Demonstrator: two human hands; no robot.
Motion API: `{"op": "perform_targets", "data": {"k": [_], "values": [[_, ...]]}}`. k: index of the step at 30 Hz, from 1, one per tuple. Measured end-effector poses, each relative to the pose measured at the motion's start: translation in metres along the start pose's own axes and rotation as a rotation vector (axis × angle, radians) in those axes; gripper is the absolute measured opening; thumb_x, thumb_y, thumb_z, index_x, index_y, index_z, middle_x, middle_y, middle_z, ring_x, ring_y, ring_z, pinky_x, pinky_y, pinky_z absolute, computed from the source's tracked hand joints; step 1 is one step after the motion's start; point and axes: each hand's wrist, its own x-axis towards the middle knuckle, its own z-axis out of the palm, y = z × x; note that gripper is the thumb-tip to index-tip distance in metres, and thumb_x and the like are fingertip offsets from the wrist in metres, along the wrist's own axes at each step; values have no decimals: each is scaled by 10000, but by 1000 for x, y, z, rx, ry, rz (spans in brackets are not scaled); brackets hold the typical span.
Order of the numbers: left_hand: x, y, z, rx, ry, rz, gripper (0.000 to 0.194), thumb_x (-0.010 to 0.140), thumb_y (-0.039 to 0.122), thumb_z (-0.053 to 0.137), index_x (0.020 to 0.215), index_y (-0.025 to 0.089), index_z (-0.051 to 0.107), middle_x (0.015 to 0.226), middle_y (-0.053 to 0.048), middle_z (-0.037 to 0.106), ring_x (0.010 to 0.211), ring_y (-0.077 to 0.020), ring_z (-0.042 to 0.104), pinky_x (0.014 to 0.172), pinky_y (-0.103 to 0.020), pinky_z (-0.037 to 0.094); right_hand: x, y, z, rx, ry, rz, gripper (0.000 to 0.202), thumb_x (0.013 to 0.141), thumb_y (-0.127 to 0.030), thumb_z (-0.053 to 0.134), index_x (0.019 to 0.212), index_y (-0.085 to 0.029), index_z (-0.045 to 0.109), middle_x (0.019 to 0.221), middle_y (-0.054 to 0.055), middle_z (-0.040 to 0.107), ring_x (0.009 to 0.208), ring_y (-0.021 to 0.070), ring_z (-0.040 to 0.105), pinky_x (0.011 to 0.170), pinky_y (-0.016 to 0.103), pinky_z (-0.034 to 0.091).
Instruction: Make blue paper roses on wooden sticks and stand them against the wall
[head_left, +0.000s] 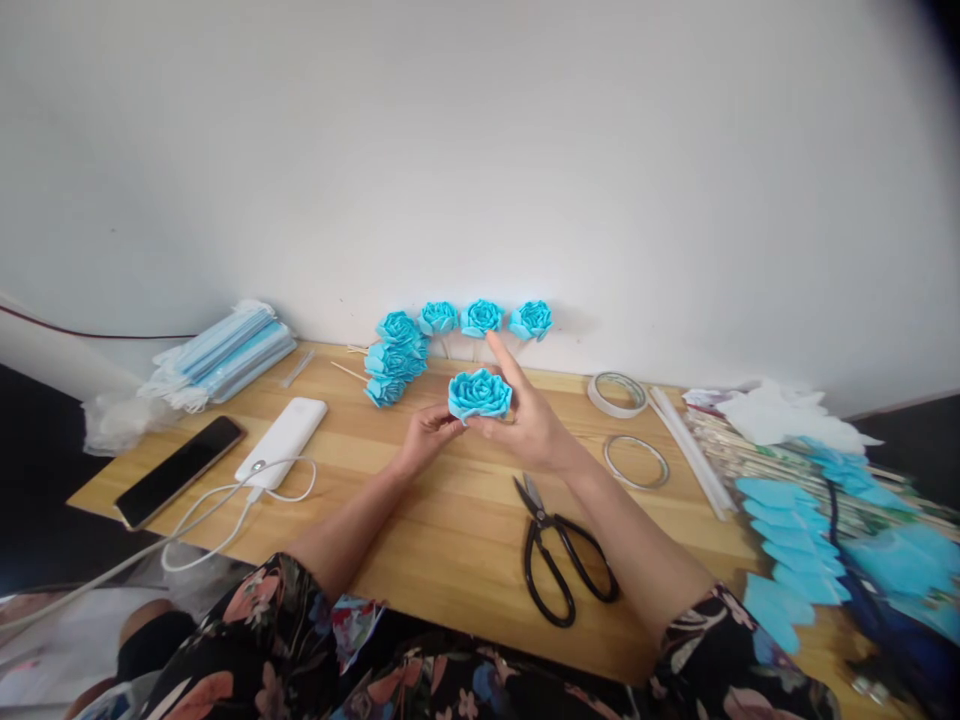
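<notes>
A bright blue handmade flower [480, 395] faces up above the middle of the wooden table, held between both hands. From its lower left, my left hand [431, 436] is closed at its base, where the stem is hidden. My right hand [531, 420] cups the flower's right side, with the thumb under the petals and the index finger stretched up and away. Beyond that fingertip, finished blue flowers [482, 318] on thin sticks lean at the wall. More blue flowers [396, 358] lie bunched to the left, their sticks pointing left.
Black-handled scissors [553, 550] lie below my right forearm. Tape rolls [618, 395], white sticks [694, 455], cut blue petals [795, 540] and a pile of thin sticks [735, 450] are on the right. Left are face masks [225, 355], a phone [180, 470] and a cabled power bank [281, 445].
</notes>
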Motion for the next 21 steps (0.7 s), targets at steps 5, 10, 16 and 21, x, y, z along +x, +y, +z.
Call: {"op": "perform_targets", "data": {"k": [5,10,16,21], "values": [[1,4,-4,8,50,11,452,680,575,837,808,144,792,769,-55,759,722,-197,675,743,-317,556,3,9,-10,10,-73,-50,1340,676,-577,869,1632,-377,-48,1631,82,384,1537,288,303,1264,513,230],[2,6,-3,26,76,20,461,658,579,846,826,153,790,820,-62,774,786,-221,696,795,-343,566,4,10,-12,-13,-68,-58,1341,675,-609,853,1628,-380,-62,1659,94,329,1560,292,242,1269,563,169],[1,1,-2,53,79,24,407,666,532,851,796,151,793,758,-49,755,719,-188,657,757,-306,535,3,3,-7,-21,-56,-88,1266,727,-522,859,1643,-335,6,1630,128,381,1529,297,319,1249,524,259],[2,1,-1,53,56,34,425,629,556,864,744,156,777,702,-34,720,673,-172,616,718,-292,511,2,2,0,7,-33,-85,1108,746,-463,861,1623,-264,213,1521,153,519,1438,291,464,1181,455,398]]}}
